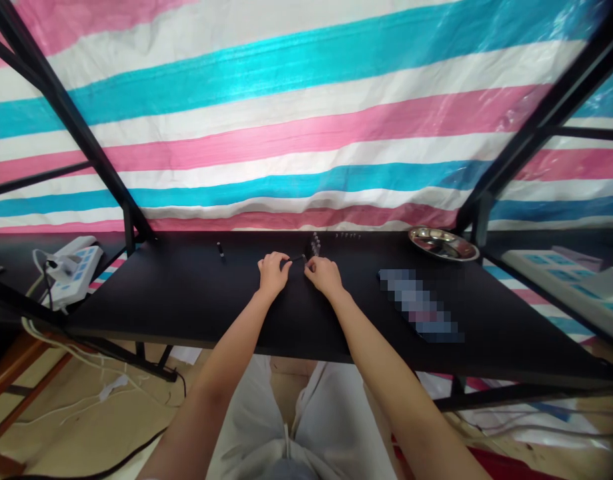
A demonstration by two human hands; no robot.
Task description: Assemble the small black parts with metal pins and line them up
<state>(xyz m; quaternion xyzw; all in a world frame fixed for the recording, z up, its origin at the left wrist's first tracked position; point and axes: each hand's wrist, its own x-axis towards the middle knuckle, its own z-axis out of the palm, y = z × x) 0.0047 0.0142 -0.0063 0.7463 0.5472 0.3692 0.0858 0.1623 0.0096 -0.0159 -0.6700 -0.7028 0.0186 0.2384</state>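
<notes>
My left hand point(273, 273) is closed, its thumb and fingers pinching one end of a thin dark rod-like piece point(297, 259) above the black table. My right hand point(326, 275) is closed as well, fingertips pressed together around a tiny light-coloured bit near the other end of that piece; its kind is too small to make out. Just beyond my right fingertips stands a small dark rack-like object point(314, 245) with several shiny round bits along it. Farther back lies a row of several tiny pale pieces point(347, 235).
On the black table point(176, 300) are a short black-and-white cylinder point(220, 250) at the left, a shiny metal plate point(443, 244) at the back right and a pixelated flat object point(420, 307). Power strips point(79, 277) lie beyond the black frame. Striped sheeting hangs behind.
</notes>
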